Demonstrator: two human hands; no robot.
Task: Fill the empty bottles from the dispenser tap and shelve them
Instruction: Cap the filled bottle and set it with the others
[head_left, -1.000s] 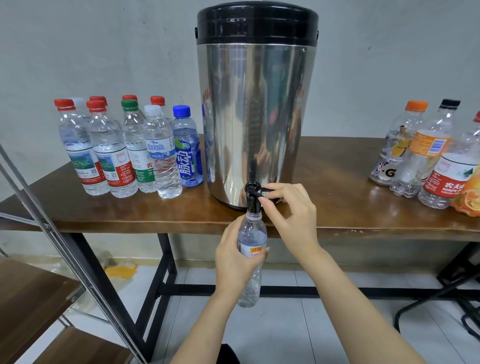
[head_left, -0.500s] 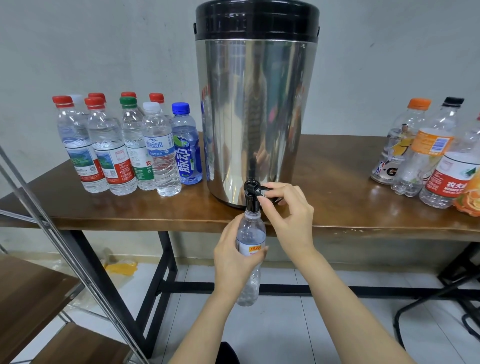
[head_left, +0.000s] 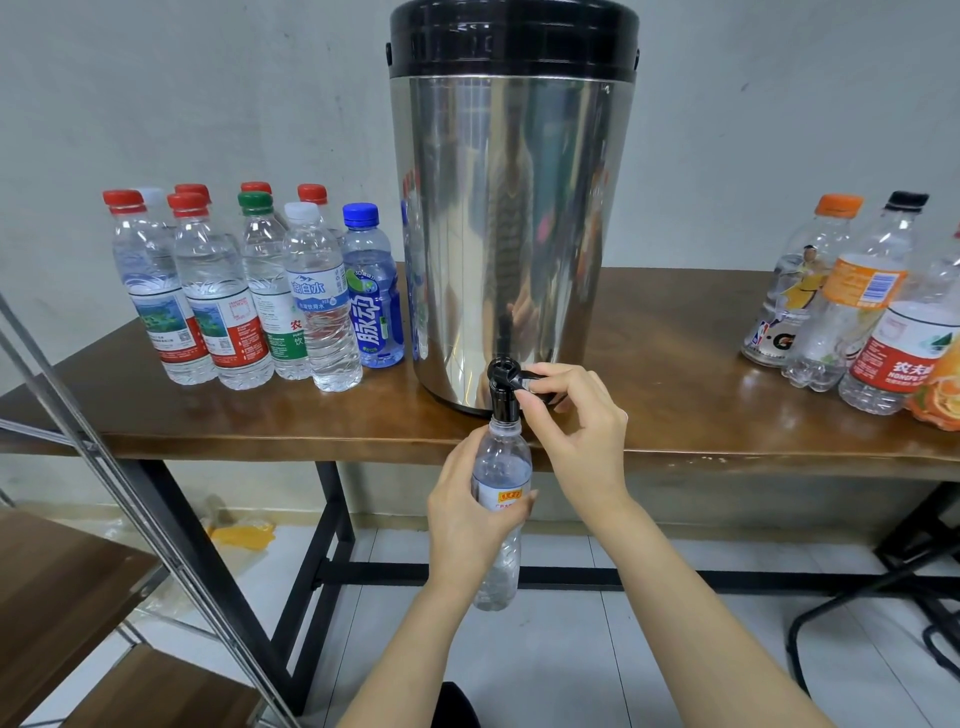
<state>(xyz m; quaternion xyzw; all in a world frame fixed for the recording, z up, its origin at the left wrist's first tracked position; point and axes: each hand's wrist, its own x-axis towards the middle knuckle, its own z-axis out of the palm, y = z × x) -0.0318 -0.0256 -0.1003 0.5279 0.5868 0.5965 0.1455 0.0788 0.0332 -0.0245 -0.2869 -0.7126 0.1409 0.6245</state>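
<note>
Left hand (head_left: 464, 519) grips bottle (head_left: 502, 460), right hand (head_left: 579, 431) — tap (head_left: 502, 382)

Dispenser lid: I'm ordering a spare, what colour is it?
The lid is black, best seen in the head view.

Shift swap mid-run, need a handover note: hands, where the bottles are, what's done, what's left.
Left hand grips the uncapped bottle, its mouth right under the tap. Right hand pinches the tap lever.
Dispenser stands on the table. Capped bottles on its left look filled; the group on its right looks empty.
Done: apparently the left group. The held bottle's fill level is hard to read.
Left: finish this fill, fill the right group, move all to the shelf at lower left.
</note>
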